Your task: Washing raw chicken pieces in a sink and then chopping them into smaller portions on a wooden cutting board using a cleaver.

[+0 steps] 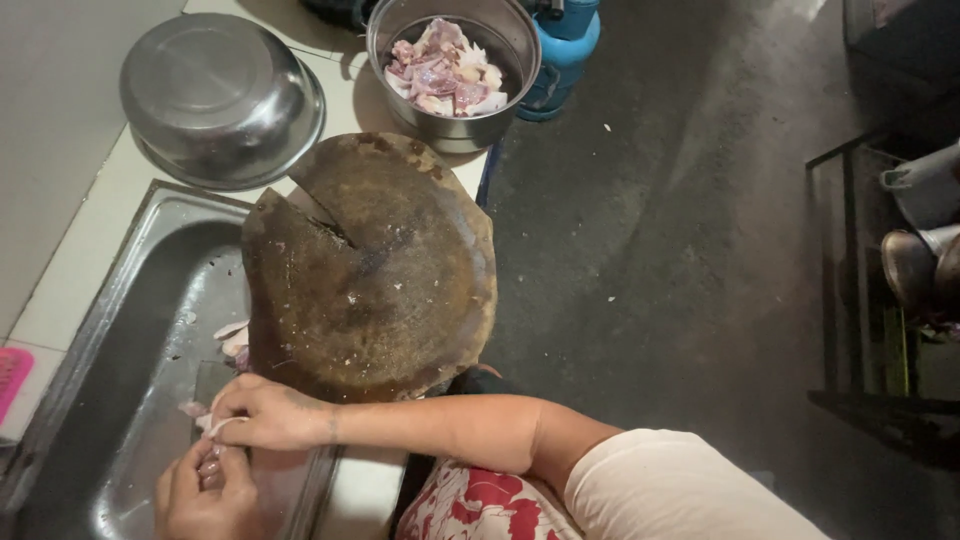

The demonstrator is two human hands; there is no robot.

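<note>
Over the steel sink point(130, 300), the right hand point(270, 412) reaches across and pinches a pale strip of raw meat point(222, 427), fingers closed on it. The left hand point(205, 492) below grips the same piece from underneath. More scraps point(233, 340) lie beside the round wooden chopping block point(375, 270). Behind it, a steel pot point(455, 65) holds cut meat, next to an upturned steel bowl point(220, 95).

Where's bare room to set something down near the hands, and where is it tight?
Free: the chopping block top, bare apart from scraps, and the sink floor left of it. Crowded: the sink's near corner, where the left hand and right hand work meat pieces, and the counter behind, filled by the upturned bowl and the meat pot.
</note>
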